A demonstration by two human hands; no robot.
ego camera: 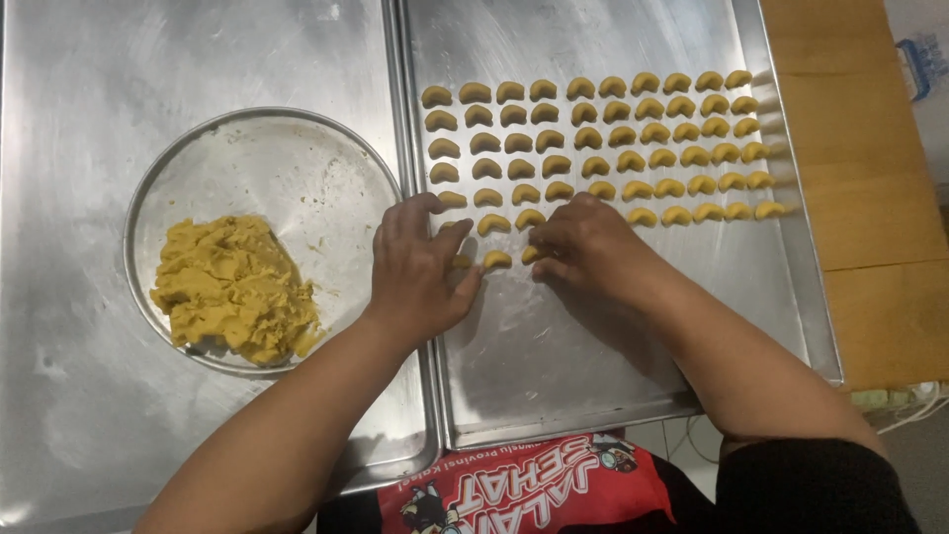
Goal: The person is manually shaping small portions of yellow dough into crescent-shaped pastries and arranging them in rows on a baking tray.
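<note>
Several small yellow crescent dough pieces (603, 138) lie in neat rows on a steel baking tray (633, 356). My left hand (420, 272) rests palm down at the tray's left rim, fingers spread, touching a dough piece at the start of the nearest row. My right hand (583, 242) is cupped over the tray beside it, fingertips pressing on a crescent (534, 254). Another crescent (497, 259) lies between the two hands. A round steel pan (297, 168) to the left holds a lump of yellow dough (235, 289).
The round pan sits on a second steel tray (79, 198). A wooden tabletop (870, 198) runs along the right. A red printed apron (524, 489) shows at the bottom edge. The near half of the baking tray is bare metal.
</note>
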